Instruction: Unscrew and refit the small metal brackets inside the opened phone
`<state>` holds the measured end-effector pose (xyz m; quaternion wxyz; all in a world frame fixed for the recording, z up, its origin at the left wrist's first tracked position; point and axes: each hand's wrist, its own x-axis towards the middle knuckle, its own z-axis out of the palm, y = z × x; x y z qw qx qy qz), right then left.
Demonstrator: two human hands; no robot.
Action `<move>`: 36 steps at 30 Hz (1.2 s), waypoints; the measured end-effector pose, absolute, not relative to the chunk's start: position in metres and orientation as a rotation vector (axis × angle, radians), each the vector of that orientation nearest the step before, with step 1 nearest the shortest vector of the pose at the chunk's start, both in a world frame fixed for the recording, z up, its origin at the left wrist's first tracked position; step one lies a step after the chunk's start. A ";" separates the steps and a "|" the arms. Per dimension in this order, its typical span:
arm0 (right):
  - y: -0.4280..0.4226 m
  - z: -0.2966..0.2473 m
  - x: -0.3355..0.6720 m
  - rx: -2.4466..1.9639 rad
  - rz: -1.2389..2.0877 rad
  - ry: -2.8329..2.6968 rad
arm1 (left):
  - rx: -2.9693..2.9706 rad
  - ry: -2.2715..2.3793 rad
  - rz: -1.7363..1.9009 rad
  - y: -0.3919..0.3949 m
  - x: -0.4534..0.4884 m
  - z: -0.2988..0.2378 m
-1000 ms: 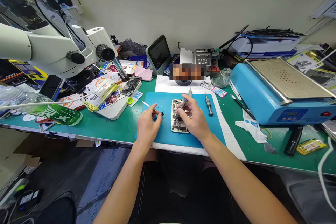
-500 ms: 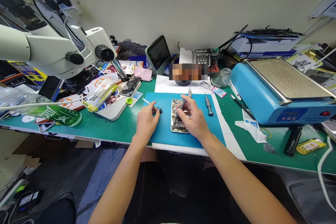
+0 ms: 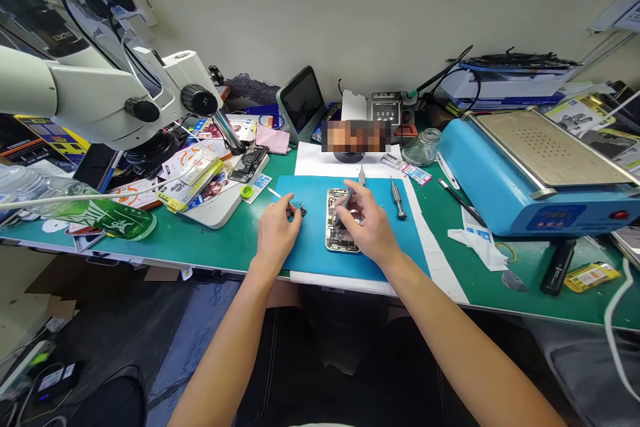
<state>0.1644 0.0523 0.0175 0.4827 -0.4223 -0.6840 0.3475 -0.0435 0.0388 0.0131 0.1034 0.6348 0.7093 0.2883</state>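
Note:
On the blue mat (image 3: 310, 260) lies an opened phone (image 3: 341, 242) with its inner parts bare. My right hand (image 3: 369, 223) is over its right side, fingers closed around a grey screwdriver (image 3: 345, 199) that leans above the phone; its tip is hard to make out. Left of the phone, my left hand (image 3: 277, 230) is pinched around a thin stick-like tool (image 3: 274, 193) whose white end pokes out to the upper left. Small dark parts (image 3: 303, 209) sit by its fingertips. A second screwdriver (image 3: 397, 200) and another upright driver (image 3: 361, 175) are beyond my right hand.
A white microscope (image 3: 100, 100) reaches in from the left above boxes and a green bottle (image 3: 120, 219). At right stands a blue heating plate machine (image 3: 500, 180). A glass jar (image 3: 423, 147), a small screen (image 3: 301, 100) and a soldering station (image 3: 385, 110) line the back.
My left hand has shifted slightly left, the thin tool moving with it. My right hand and the screwdriver stay in nearly the same place over the phone.

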 end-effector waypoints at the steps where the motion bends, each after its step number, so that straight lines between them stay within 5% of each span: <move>1: 0.052 0.018 0.164 -1.029 0.851 -1.665 | 1.886 2.094 0.851 0.038 -0.043 0.013; 26: 0.052 0.019 0.164 -1.024 0.843 -1.675 | 1.907 2.110 0.930 0.033 -0.037 0.013; 36: 0.051 0.015 0.166 -1.008 0.797 -1.727 | 2.200 1.891 1.268 -0.065 -0.092 0.006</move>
